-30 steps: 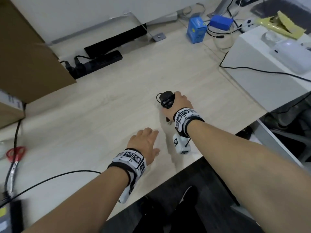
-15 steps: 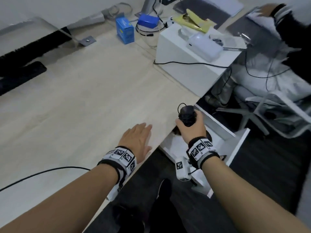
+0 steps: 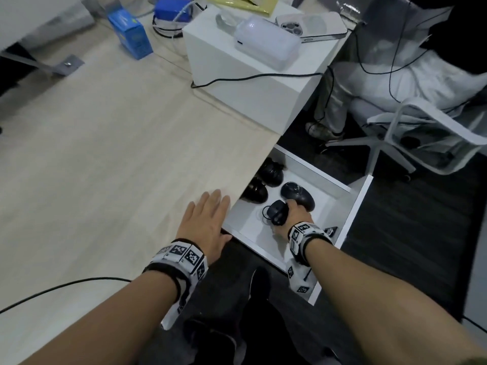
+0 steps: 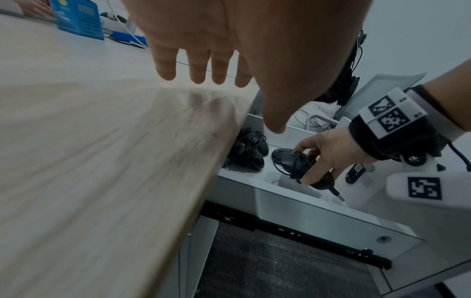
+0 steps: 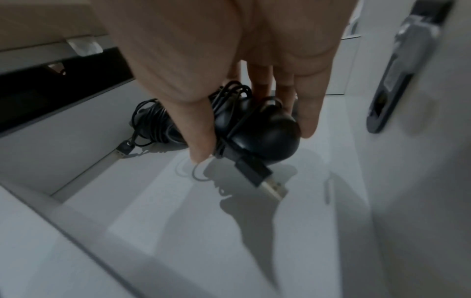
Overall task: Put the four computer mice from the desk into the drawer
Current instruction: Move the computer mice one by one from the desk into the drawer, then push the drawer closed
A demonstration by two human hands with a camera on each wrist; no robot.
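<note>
Gripped in the right hand (image 3: 295, 219), the cord-wrapped fourth mouse (image 3: 276, 213) has moved from desk (image 3: 105, 154) to just above the drawer (image 3: 353, 206) floor, near its front edge. Three mice (image 3: 297, 194) already lie inside. Left hand (image 3: 208, 222) rests flat at the desk edge.

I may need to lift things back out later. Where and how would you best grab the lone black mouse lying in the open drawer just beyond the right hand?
Probably across its two long sides, coming from straight above. That black mouse lies flat on the drawer floor with its domed back up, and bare floor shows around most of it. The right hand, holding a cable-wrapped mouse, crowds its near end, so wait until that hand clears.
</note>
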